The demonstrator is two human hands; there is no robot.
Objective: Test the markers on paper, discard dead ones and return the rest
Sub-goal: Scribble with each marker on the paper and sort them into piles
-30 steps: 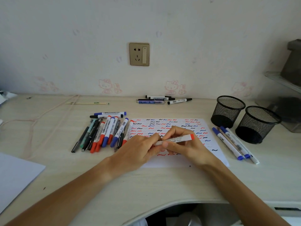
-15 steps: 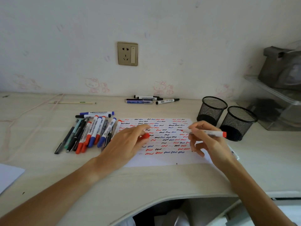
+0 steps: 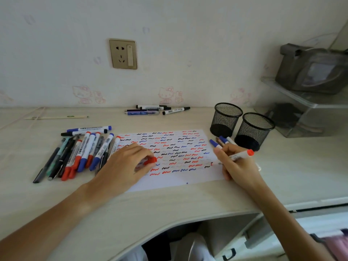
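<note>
left hand point(image 3: 125, 166) pinches 1 red cap point(image 3: 150, 160) | right hand point(image 3: 237, 164) grips 1 red-ended marker point(image 3: 242, 155), tip on 1 paper point(image 3: 169, 157) mid-tabletop point(image 3: 169, 208) | marker pile point(image 3: 82, 153) left | 3 markers point(image 3: 220, 141) beside 2 mesh cups point(image 3: 243, 127) far right

desk point(image 3: 169, 208): pale matt woodgrain | cups point(image 3: 227, 119): black wire mesh | sheet point(image 3: 188, 178): paper

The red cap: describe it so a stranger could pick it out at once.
Start at the white paper covered in squiggles at the middle of the desk. The left hand rests on its left part, and the red cap sticks out of its fingertips. Unlike the capped markers lying nearby, it is loose, with no barrel attached.
</note>
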